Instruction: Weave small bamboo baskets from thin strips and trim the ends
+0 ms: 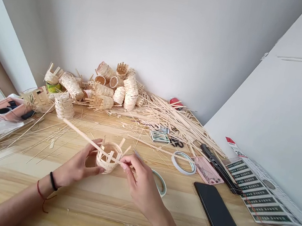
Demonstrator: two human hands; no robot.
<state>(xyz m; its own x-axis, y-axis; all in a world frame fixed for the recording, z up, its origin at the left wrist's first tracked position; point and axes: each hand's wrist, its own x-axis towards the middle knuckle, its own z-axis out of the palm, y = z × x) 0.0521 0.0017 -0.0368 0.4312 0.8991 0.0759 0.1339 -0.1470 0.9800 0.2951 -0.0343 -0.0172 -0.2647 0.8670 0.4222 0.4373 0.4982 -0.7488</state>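
Observation:
Low over the wooden table, a small woven basket (106,163) with upright strip ends round its rim rests in my left hand (81,167). The left fingers curl behind it and the thumb presses its front. A long flat wooden strip (80,134) crosses the rim from the upper left. My right hand (137,178) pinches the strip's near end between thumb and fingers, at the basket's right side. A roll of tape (162,186) lies partly hidden behind the right hand.
Finished-looking woven baskets (114,87) are heaped by the wall, beside many loose strips (173,118). Another tape roll (184,163), a pink tray (207,171), a black cutter (218,166), a phone (222,221) and a blade card (260,189) lie rightward. A pink container (8,108) stands left.

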